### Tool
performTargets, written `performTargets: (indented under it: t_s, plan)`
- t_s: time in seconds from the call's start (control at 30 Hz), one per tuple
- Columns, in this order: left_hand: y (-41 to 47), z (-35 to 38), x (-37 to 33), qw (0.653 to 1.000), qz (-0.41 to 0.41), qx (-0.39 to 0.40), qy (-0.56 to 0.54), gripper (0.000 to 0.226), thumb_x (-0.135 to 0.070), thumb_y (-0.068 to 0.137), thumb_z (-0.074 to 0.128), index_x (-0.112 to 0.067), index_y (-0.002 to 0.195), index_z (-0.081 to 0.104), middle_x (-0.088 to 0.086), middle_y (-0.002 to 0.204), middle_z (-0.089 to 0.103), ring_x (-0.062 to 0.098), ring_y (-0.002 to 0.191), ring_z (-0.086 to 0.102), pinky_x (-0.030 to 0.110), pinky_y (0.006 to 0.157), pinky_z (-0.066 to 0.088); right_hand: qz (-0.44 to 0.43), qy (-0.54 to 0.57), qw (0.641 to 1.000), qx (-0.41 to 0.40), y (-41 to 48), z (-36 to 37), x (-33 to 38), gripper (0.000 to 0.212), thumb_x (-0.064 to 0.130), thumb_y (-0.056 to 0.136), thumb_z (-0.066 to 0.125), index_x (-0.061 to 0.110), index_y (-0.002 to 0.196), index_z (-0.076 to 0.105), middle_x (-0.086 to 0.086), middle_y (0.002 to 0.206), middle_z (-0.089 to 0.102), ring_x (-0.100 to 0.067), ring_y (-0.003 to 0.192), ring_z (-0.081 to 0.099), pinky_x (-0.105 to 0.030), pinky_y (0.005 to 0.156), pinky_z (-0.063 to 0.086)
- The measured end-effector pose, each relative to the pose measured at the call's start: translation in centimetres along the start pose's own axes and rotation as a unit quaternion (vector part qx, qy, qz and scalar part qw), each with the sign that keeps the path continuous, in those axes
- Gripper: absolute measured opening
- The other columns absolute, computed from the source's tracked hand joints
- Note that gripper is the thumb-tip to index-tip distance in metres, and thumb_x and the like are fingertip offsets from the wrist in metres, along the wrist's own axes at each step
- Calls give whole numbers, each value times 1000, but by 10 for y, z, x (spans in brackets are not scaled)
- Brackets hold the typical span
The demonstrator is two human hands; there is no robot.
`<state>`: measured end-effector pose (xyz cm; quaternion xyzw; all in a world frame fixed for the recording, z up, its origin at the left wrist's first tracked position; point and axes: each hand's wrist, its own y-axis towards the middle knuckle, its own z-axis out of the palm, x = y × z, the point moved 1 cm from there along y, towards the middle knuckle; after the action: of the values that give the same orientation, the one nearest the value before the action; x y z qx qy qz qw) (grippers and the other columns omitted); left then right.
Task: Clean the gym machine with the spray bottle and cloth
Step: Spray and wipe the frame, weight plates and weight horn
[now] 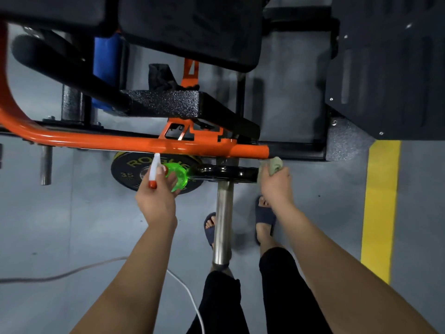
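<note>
From the head view I look down past both forearms at the gym machine. Its orange tube runs across the picture from left to right, just beyond both hands, and that long axis is what the coming wipe should follow.

My left hand has its fingers curled round the green spray bottle, whose white nozzle tilts up and away towards the middle of the tube.

My right hand grips the bunched cloth. The cloth is at the right edge of the black plate, directly beneath the tube's right end. I cannot tell whether it touches the tube itself.

A steel sleeve juts towards me between the two arms.

I judge the right hand to be the nearer one for the wipe, which would travel leftward along the tube, towards the left hand.
</note>
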<state>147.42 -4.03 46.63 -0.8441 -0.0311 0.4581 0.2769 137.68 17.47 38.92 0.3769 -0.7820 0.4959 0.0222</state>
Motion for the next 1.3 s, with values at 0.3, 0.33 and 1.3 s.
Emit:
performTargets:
  t_s: [0.3, 0.33, 1.3]
  plan:
    - [-16, -5, 3, 990, -28, 29, -132, 9, -24, 98, 70, -22, 107, 70, 13, 116, 74, 20, 108, 73, 42, 93, 60, -21, -150, 988, 39, -40, -14, 0, 61, 65, 91, 42, 14, 124, 52, -10, 111, 66, -36, 100, 63, -39, 77, 48]
    - [-17, -8, 4, 990, -26, 34, -136, 13, -23, 97, 71, -20, 109, 70, 13, 116, 75, 20, 107, 73, 42, 94, 60, -23, -155, 986, 56, -52, -12, -3, 62, 67, 87, 41, 17, 120, 56, -8, 109, 67, -35, 99, 64, -39, 80, 50]
    - [-173, -259, -93, 862, 144, 465, 139, 31, -47, 82, 78, -19, 94, 82, 9, 97, 79, 29, 97, 75, 49, 99, 56, -404, 0, 914, 30, -395, -48, -29, 39, 13, 83, 73, 23, 117, 55, -4, 116, 59, -20, 107, 57, -44, 97, 50]
